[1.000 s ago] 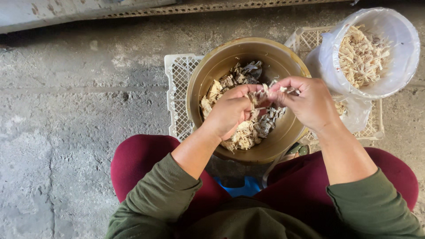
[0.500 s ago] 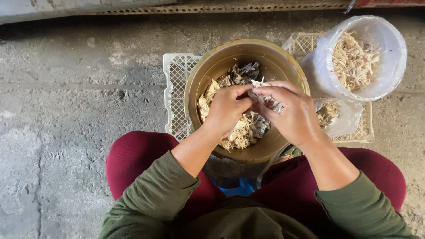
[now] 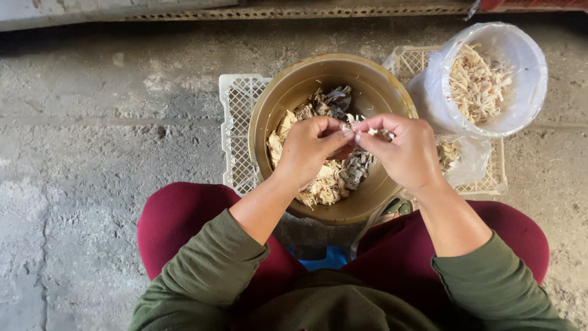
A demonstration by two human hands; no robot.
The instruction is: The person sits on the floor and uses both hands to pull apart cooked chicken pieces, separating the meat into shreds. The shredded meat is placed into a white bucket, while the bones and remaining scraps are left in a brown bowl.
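1. Rough grey concrete floor [image 3: 92,153] lies under us; a white plastic lattice crate [image 3: 236,122] carries a round brass-coloured metal bowl [image 3: 294,86].
2. Since a second ago our right hand [image 3: 407,153] has come back from the 2 o'clock side to meet our left hand [image 3: 309,150] over the bowl.
3. Both sets of fingers [image 3: 367,125] pinch one pale shred [image 3: 372,130], pulling it apart.
4. At 2 o'clock stands a white bag-lined tub of pale shreds [image 3: 484,79].
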